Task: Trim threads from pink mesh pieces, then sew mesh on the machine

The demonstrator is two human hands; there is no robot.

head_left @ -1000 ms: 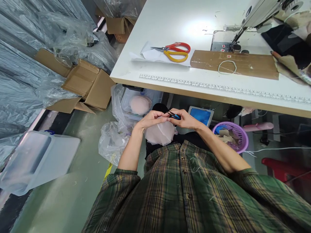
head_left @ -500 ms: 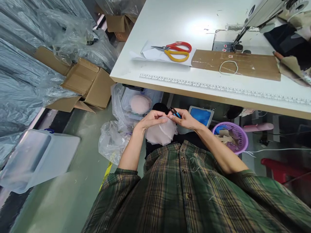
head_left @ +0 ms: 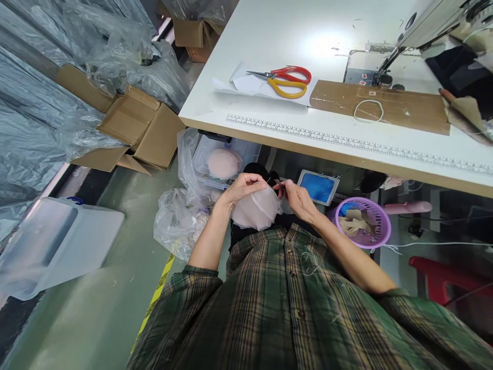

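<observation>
A sheer pale pink piece of fabric (head_left: 257, 210), rounded in outline, hangs over my lap. My left hand (head_left: 243, 190) pinches its upper edge between thumb and fingers. Just to the right, my right hand (head_left: 299, 199) is closed around small dark thread snips (head_left: 280, 183). Their tips are at the fabric's upper right edge, though whether they touch it I cannot tell. Most of the tool is covered by my fingers. Under the table, a clear plastic box (head_left: 199, 156) contains a stack of similar pink pieces (head_left: 224, 163).
A white sewing table (head_left: 269, 123) spans the front, bearing red and yellow scissors (head_left: 287, 79), a cardboard strip (head_left: 335, 97) and a sewing machine (head_left: 385, 64). Right of my lap stands a purple basket (head_left: 385, 226) with scraps. Left lie a plastic bag (head_left: 175, 218) and an open carton (head_left: 133, 121).
My right hand has drawn slightly right and down, away from my left hand, turning the snips toward the fabric edge. My left hand keeps its pinch. The view has shifted slightly.
</observation>
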